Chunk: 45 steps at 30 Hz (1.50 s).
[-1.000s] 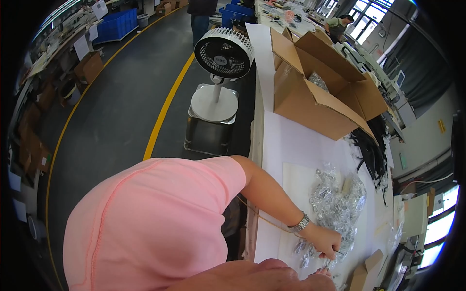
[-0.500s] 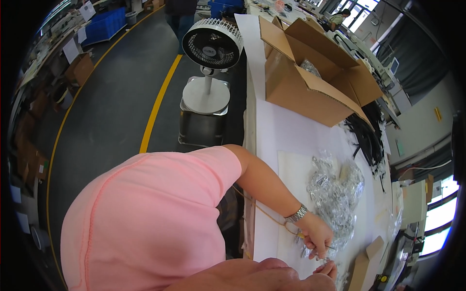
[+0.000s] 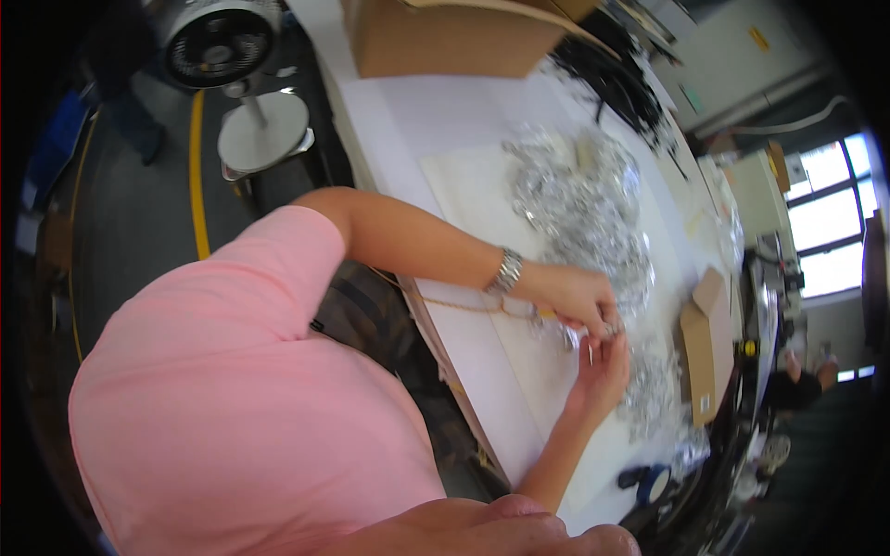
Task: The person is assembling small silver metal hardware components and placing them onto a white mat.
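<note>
My left hand, with a metal-banded watch at its wrist, is closed in a pinch. Its fingertips meet those of my right hand, which is also closed. Something small and shiny shows between them, too small to name. An orange-yellow cord runs over the table edge to a yellow bit beside my left hand. Just beyond both hands lies a heap of clear plastic packets with silvery contents, spread over a white sheet.
A large open carton stands at the far end of the white table. Black cords lie behind the heap. A smaller carton and a blue-and-white roll sit to the right. A fan stands left of the table.
My view has swung right and down, so the table and hands sit further left and higher. My right forearm now shows. Both hands remain together at the packets.
</note>
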Motion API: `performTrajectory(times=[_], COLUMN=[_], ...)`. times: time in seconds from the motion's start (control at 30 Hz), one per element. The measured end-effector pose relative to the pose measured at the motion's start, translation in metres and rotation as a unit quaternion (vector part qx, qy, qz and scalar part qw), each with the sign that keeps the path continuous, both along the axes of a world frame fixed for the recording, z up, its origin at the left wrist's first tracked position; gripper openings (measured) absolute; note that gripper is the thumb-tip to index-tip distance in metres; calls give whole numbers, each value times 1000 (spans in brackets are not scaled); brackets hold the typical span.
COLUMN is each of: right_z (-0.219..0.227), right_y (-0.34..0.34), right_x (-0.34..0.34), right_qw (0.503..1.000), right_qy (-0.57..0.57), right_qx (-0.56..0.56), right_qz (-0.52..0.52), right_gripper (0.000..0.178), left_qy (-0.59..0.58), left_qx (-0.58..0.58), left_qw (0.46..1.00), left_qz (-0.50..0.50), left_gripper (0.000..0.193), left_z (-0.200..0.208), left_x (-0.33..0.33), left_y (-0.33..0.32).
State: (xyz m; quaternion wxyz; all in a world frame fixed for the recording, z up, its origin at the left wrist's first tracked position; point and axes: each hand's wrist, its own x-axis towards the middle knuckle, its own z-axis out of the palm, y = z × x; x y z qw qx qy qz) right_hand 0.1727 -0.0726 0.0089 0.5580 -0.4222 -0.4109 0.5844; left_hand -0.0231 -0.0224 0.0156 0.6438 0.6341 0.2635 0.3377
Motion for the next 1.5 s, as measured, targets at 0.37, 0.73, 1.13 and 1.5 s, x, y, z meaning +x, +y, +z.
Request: performTrajectory(times=[0.37, 0.73, 1.13, 1.5], right_z=[-1, 9, 10, 11], right_y=[1, 3, 0, -1], right_x=[7, 16, 6, 5], right_qw=[993, 983, 991, 990], right_qy=[93, 145, 116, 130], right_qx=[-67, -78, -51, -43], right_qz=[-32, -81, -46, -44], right_gripper=[22, 33, 33, 38], left_qy=[39, 48, -15, 24], left_qx=[-8, 43, 14, 70], left_qw=[999, 993, 991, 981], left_qz=[20, 99, 134, 179], left_gripper=[16, 19, 17, 17], left_z=[11, 16, 19, 23], left_x=[6, 0, 4, 12], left_y=[-5, -3, -8, -14])
